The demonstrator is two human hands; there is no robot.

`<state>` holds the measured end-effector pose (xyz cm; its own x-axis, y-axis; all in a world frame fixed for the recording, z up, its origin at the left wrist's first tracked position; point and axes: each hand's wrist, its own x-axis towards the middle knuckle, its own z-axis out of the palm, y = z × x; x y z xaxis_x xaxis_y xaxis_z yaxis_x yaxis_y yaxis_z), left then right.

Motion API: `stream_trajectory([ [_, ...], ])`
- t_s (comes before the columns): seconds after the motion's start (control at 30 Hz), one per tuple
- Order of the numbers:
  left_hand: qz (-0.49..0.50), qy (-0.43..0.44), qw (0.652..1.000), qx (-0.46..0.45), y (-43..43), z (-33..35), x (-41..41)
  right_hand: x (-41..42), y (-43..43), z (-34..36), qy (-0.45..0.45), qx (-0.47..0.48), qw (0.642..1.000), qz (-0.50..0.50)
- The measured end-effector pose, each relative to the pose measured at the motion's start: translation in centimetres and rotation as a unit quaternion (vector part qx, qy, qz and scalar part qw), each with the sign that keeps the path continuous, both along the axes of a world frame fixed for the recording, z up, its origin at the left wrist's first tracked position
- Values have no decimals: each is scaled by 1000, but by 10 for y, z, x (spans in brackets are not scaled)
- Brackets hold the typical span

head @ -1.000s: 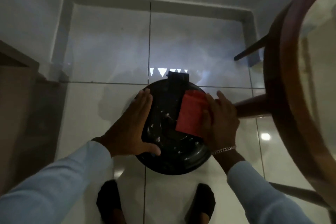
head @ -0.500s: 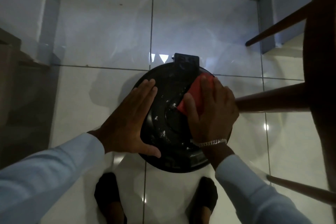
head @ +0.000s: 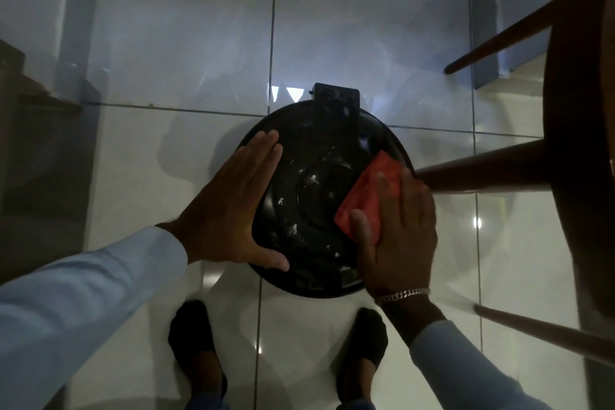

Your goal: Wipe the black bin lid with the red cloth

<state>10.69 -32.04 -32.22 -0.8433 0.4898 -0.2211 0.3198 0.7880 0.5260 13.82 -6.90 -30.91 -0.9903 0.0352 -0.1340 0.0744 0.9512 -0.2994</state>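
Note:
The round black bin lid (head: 316, 150) faces up at me from the tiled floor, with white specks around its raised centre and a hinge tab at its far edge. My left hand (head: 229, 206) lies flat on the lid's left rim, fingers straight and together, thumb along the near edge. My right hand (head: 399, 236) presses the red cloth (head: 369, 191) against the lid's right side, fingers spread over it. Part of the cloth sticks out beyond my fingertips toward the far right rim.
A dark wooden stool or table (head: 579, 143) stands at the right, one leg (head: 479, 173) reaching almost to the lid's right rim. My two dark shoes (head: 196, 343) are just in front of the bin. A wooden step (head: 36, 100) sits at the left.
My right hand slid the red cloth from the lid's far right part toward the near right side. The view shifted closer and downward. My left hand stayed on the left rim.

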Motion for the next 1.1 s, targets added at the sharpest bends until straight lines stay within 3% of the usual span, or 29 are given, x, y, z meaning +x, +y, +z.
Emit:
stream_trajectory([
  [0.1,0,5,1000,3,1,0,1,4,-20,-3,-7,-34,988,-148],
  [0.33,0,3,1000,-2,1,-3,1,53,-85,1,11,-50,964,-260],
  [0.67,3,20,1000,16,2,-8,1,-19,-57,-2,26,39,981,-187],
  [0.87,-3,21,1000,10,1,-5,1,32,-26,-6,44,67,996,31],
  [1.0,-9,22,1000,4,1,-4,0,-8,-34,-3,20,71,996,-52],
  [1.1,-6,28,1000,8,1,-6,1,-23,-48,-4,20,88,995,-36],
])
